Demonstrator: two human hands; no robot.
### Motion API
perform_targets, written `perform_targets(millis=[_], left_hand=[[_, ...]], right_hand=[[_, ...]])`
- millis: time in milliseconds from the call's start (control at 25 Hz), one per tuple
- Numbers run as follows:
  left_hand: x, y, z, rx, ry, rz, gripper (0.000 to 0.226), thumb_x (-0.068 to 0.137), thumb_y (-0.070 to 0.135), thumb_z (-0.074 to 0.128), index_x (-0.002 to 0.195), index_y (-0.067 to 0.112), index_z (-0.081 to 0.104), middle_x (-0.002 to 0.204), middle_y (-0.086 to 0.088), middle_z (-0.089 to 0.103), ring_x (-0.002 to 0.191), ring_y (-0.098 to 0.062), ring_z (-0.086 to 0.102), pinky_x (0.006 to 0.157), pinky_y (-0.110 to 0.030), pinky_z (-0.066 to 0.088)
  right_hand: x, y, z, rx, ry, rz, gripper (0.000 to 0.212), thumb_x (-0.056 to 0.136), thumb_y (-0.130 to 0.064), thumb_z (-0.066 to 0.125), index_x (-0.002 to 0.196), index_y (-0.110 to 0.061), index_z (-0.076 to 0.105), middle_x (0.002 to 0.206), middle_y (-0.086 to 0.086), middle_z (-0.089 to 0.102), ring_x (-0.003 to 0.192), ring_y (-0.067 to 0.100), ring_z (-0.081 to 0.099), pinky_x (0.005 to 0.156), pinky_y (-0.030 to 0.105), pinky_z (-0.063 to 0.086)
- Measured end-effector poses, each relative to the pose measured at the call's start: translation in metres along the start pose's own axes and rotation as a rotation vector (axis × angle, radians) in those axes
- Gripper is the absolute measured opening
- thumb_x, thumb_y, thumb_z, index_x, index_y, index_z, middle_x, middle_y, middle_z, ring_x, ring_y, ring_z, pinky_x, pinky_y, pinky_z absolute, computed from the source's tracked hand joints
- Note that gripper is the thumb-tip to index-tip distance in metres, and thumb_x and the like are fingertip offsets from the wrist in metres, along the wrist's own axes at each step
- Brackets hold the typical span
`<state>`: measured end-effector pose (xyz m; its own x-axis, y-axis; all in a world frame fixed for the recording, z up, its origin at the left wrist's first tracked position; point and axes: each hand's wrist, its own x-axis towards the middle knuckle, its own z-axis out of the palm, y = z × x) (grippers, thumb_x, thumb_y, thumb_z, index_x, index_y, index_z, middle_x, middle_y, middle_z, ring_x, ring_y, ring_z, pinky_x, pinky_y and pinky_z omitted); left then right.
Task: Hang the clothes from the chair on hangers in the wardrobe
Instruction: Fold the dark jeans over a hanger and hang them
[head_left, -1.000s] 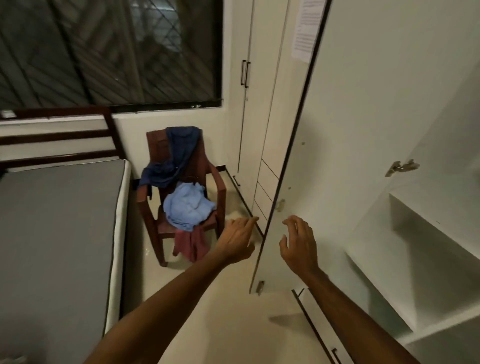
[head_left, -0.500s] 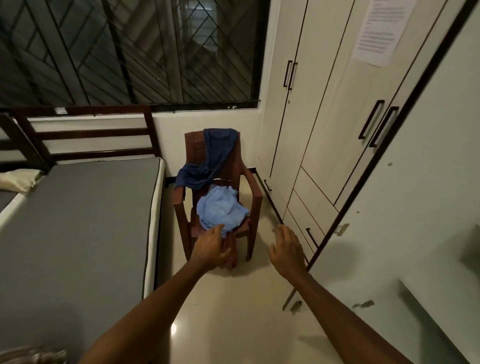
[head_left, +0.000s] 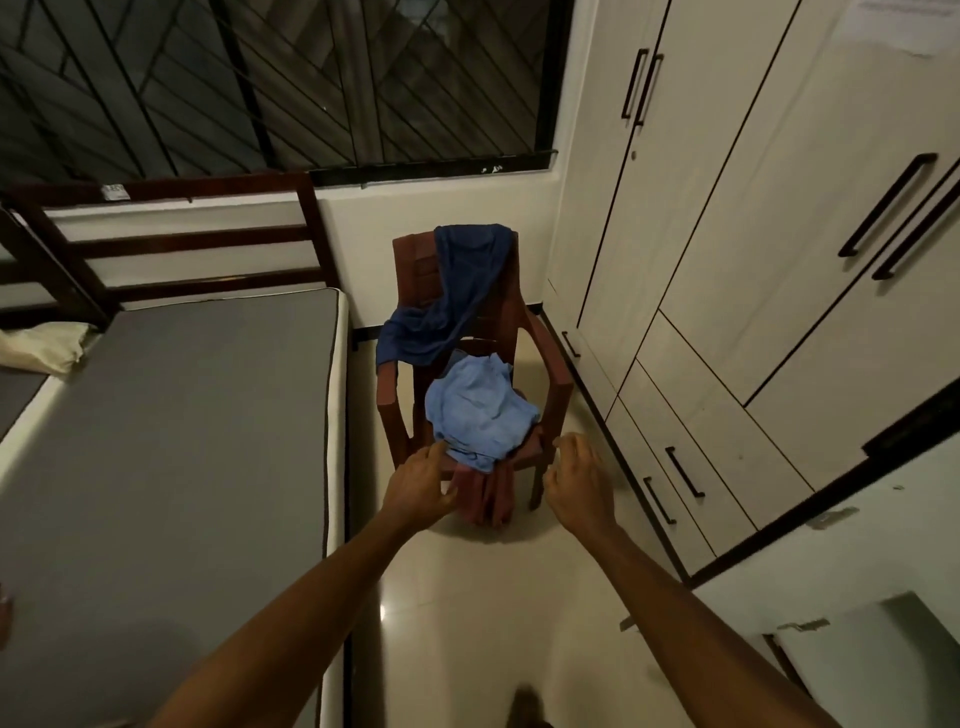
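Three garments, dark blue, light blue and reddish, lie unhung on the chair; both hands, left and right, reach loose-fingered and empty

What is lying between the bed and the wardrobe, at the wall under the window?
In the head view, the brown chair stands there on the pale floor, carrying a dark blue garment, a light blue garment and a reddish one.

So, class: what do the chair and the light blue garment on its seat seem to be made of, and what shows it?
The chair looks like moulded plastic, reddish-brown with a dull sheen: one-piece arms and legs, though painted wood is possible. The light blue garment looks like soft woven cloth, probably cotton: it lies crumpled in matte folds.
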<state>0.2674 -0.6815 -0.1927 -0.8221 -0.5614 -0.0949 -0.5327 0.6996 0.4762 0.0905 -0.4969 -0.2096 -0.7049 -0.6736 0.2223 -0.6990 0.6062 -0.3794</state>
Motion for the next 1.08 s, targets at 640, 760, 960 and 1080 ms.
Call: perform_targets(millis=[640,760,960,1080], left_hand=[[0.225,-0.063,0.030,-0.105,-0.174,-0.189,0.047,0.090,0.045,0.066,0.127,0.018,0.056,0.119,0.001,0.066,0.106,-0.021,0.067,0.088,-0.039,0.057],[0.266,-0.079,0.037,-0.117,-0.231,-0.249,0.049,0.088,0.043,0.068,0.128,0.018,0.053,0.117,0.001,0.066,0.105,-0.022,0.066,0.083,-0.032,0.054],[0.339,-0.114,0.058,-0.138,-0.349,-0.318,0.033,0.094,0.032,0.065,0.122,0.016,0.059,0.106,0.004,0.064,0.100,-0.016,0.064,0.076,-0.018,0.043],[0.393,-0.151,0.088,-0.148,-0.433,-0.363,0.037,0.093,0.039,0.065,0.123,0.018,0.058,0.112,0.002,0.067,0.108,-0.023,0.067,0.082,-0.027,0.051]], right_hand=[[0.196,0.036,0.156,0.239,-0.157,0.165,0.025,0.076,0.002,0.065,0.100,-0.003,0.058,0.103,0.016,0.058,0.091,0.038,0.062,0.068,0.042,0.055],[0.221,0.039,0.182,0.269,-0.170,0.242,0.023,0.078,-0.002,0.062,0.100,-0.005,0.058,0.110,0.016,0.058,0.096,0.039,0.063,0.071,0.045,0.057],[0.264,0.046,0.233,0.257,-0.175,0.363,0.026,0.080,-0.005,0.064,0.105,-0.004,0.058,0.112,0.017,0.059,0.101,0.041,0.062,0.070,0.047,0.057],[0.291,0.050,0.272,0.228,-0.224,0.488,0.029,0.083,-0.007,0.068,0.111,-0.005,0.060,0.115,0.017,0.060,0.103,0.041,0.062,0.067,0.046,0.056]])
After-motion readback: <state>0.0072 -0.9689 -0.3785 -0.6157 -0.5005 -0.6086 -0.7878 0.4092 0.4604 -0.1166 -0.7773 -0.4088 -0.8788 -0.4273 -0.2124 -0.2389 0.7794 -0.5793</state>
